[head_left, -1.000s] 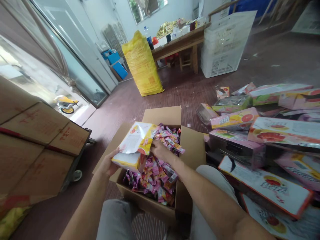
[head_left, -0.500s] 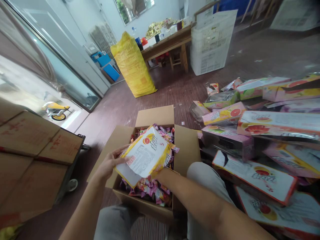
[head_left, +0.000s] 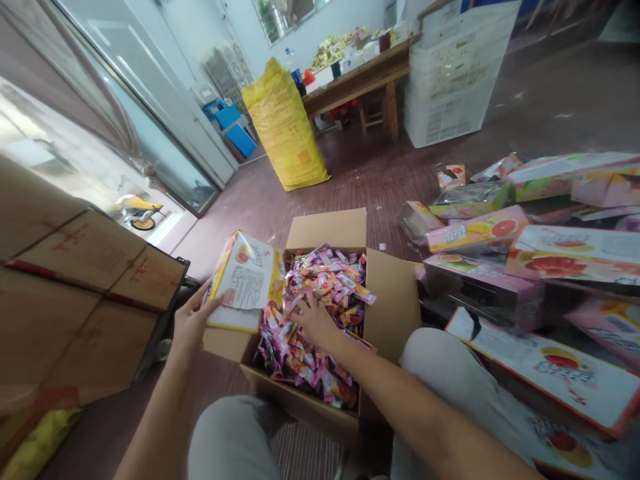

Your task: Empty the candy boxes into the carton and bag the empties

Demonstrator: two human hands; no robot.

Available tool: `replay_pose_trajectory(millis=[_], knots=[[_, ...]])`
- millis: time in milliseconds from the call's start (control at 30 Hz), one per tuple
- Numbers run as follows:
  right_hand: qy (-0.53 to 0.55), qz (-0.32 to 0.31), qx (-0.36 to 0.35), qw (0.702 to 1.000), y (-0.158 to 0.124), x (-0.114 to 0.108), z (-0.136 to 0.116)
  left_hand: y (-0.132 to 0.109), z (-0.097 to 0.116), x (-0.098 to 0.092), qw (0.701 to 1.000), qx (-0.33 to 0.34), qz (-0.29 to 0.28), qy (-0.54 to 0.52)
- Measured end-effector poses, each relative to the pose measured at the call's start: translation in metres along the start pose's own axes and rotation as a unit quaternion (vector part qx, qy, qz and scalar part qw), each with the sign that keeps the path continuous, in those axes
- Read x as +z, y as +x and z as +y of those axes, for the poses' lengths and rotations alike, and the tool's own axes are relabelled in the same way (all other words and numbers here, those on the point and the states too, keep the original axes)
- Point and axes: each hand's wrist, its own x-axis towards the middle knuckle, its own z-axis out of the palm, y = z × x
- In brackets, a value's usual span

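An open cardboard carton [head_left: 330,230] stands on the floor between my knees, heaped with small pink, purple and orange candy sachets [head_left: 320,293]. My left hand [head_left: 193,321] grips a yellow and white printed box [head_left: 245,279], holding it over the carton's left flap. My right hand [head_left: 314,322] lies flat on the sachet pile with its fingers spread, holding nothing.
Several flat pink and white printed boxes [head_left: 530,260] are piled on the floor at the right. Stacked brown cartons on a wheeled cart [head_left: 85,287] stand at the left. Further back are a tall yellow sack [head_left: 285,127], a wooden table [head_left: 360,77] and a white crate [head_left: 455,87].
The printed box was over the carton in both hands. My left hand has carried it to the left, off the pile, and my right hand has dropped onto the sachets.
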Motion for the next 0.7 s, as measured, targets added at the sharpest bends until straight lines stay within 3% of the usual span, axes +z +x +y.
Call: replay_pose_trajectory(millis=[67, 233, 300, 400, 433, 500, 600, 700], knots=[[-0.033, -0.04, -0.011, 0.999, -0.011, 0.006, -0.001, -0.002, 0.0, -0.004, 0.997, -0.03, 0.001, -0.068], [-0.019, -0.13, -0.11, 0.985, -0.031, 0.015, -0.01, -0.01, -0.029, -0.009, 0.969, -0.109, -0.089, -0.201], [0.019, -0.105, -0.128, 0.986, -0.032, 0.009, -0.013, -0.016, -0.041, -0.009, 0.961, -0.112, -0.11, -0.228], [0.175, 0.023, -0.06, 0.982, -0.028, -0.01, -0.012, -0.025, -0.054, -0.008, 0.952, -0.135, -0.123, -0.248], [0.264, 0.072, -0.019, 0.962, -0.027, -0.018, -0.011, -0.026, -0.058, -0.007, 0.948, -0.146, -0.128, -0.251], [0.461, 0.141, 0.05, 0.875, -0.029, -0.034, -0.01, -0.028, -0.067, -0.004, 0.942, -0.157, -0.14, -0.261], [0.664, 0.124, 0.087, 0.732, -0.039, -0.048, -0.015, -0.028, -0.083, 0.009, 0.939, -0.146, -0.142, -0.275], [0.72, 0.132, 0.166, 0.661, -0.043, -0.047, -0.018, -0.029, -0.091, 0.042, 0.943, -0.15, -0.177, -0.238]])
